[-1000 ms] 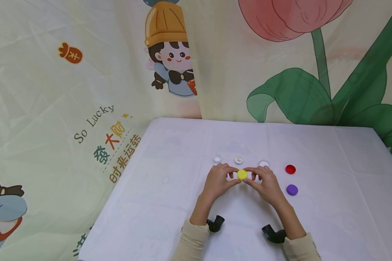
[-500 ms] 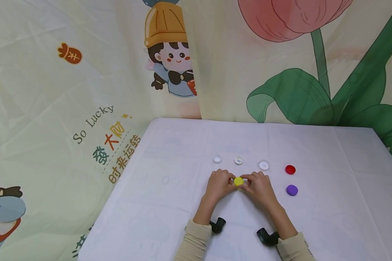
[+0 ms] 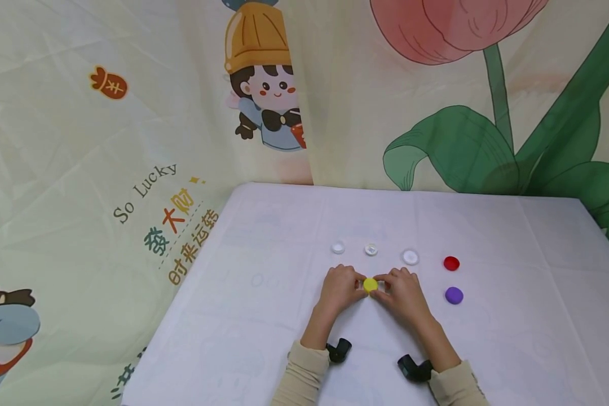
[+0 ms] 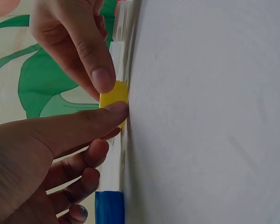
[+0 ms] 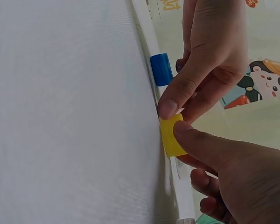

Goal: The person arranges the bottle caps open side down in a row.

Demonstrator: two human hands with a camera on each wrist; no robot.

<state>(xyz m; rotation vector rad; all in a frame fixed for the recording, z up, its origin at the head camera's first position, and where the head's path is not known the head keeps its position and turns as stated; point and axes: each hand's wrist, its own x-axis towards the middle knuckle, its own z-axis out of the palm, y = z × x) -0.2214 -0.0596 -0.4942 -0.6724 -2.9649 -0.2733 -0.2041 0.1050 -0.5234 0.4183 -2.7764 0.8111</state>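
A small round yellow cap (image 3: pixel 370 285) lies between my two hands, low at the white tabletop. My left hand (image 3: pixel 339 288) pinches its left side between thumb and forefinger. From the other side my right hand (image 3: pixel 402 296) grips it the same way. The left wrist view shows the yellow cap (image 4: pixel 113 95) upright at the table surface, a thumb of each hand across its near face. Beyond the left hand's curled fingers in that view is a blue cap (image 4: pixel 109 207), which the left hand hides in the head view.
Behind the hands stand a clear-white cap (image 3: pixel 338 247), a small white one (image 3: pixel 371 250) and a wider white one (image 3: pixel 410 257). To the right are a red cap (image 3: pixel 451 263) and a purple cap (image 3: pixel 454 295). A printed cloth (image 3: pixel 345 124) hangs behind the table (image 3: pixel 538 338).
Both hands have brought the yellow cap toward me and slightly left, down to the tabletop. The wide white cap, earlier partly covered by the right hand, now shows whole.
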